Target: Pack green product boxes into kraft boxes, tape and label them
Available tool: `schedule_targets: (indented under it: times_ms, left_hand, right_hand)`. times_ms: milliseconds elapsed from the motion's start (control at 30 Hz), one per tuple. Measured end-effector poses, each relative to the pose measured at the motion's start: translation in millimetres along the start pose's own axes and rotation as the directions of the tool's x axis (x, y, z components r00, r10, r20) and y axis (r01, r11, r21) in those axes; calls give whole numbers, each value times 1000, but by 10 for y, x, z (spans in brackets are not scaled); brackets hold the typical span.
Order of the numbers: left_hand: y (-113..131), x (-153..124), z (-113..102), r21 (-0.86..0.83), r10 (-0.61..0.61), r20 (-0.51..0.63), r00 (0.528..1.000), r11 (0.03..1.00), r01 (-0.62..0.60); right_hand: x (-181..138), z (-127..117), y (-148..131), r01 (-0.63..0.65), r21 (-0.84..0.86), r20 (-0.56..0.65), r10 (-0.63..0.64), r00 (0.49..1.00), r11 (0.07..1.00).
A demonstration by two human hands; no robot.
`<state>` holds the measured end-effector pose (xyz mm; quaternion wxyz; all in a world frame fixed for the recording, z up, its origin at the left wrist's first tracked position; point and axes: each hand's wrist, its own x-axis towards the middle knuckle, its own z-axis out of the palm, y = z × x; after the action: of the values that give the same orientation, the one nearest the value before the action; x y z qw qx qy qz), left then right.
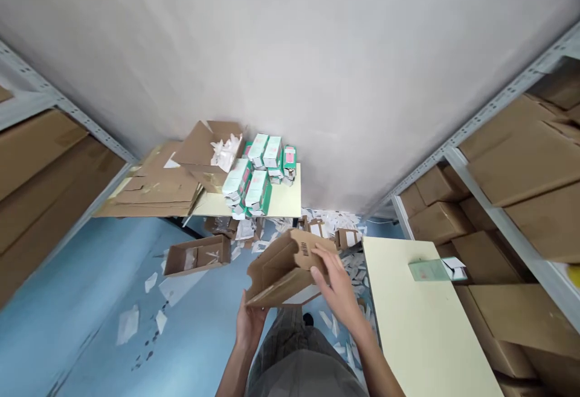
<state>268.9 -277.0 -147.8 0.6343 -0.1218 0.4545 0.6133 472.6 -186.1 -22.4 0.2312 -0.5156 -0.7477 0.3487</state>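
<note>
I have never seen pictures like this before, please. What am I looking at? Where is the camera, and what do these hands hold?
There is no machine here. These are a person's own two bare hands. The single picture comes from a camera worn on the person's head, so it looks forward and down over their arms and body.

The left hand holds the lower edge of a brown cardboard box. The fingers of the right hand are spread on its side.

To the right, a pale yellow table bears a flat green-and-white packet. Farther ahead, a pale board holds green-and-white boxes. White paper scraps lie on the blue floor, and metal shelves hold cardboard.
</note>
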Motion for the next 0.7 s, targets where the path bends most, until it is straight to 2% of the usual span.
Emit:
schedule_targets:
  times_ms: [133,267,367,467,533,633,700]
  left_hand:
    - [301,274,103,51,158,55,986,986,-161]
    - [742,725,449,190,277,127,953,936,-297]
    - [1235,1030,751,325,355,309,882,832,-449]
    - [1801,1241,1009,407,355,495,793,712,-573]
    - [2156,1348,1144,437,361,558,747,637,-635]
    - [2568,1511,1283,486,355,603,714,546,-682]
    - [2733,1634,1336,523,323,608,725,524,-672]
  right_hand:
    - [303,57,154,-139,172,-61,152,987,975]
    - [702,155,212,-183,319,-148,239,960,930]
    - [1088,264,188,-180,413,-270,309,912,893]
    - [1512,379,55,-193,499,-325,389,862,845]
    - [1775,446,-111,-196,526,-315,404,859,827]
    - [2098,550,-406,-231,513,-303,426,852,827]
    - [2261,633,-563,-266,509,-285,452,845,818]
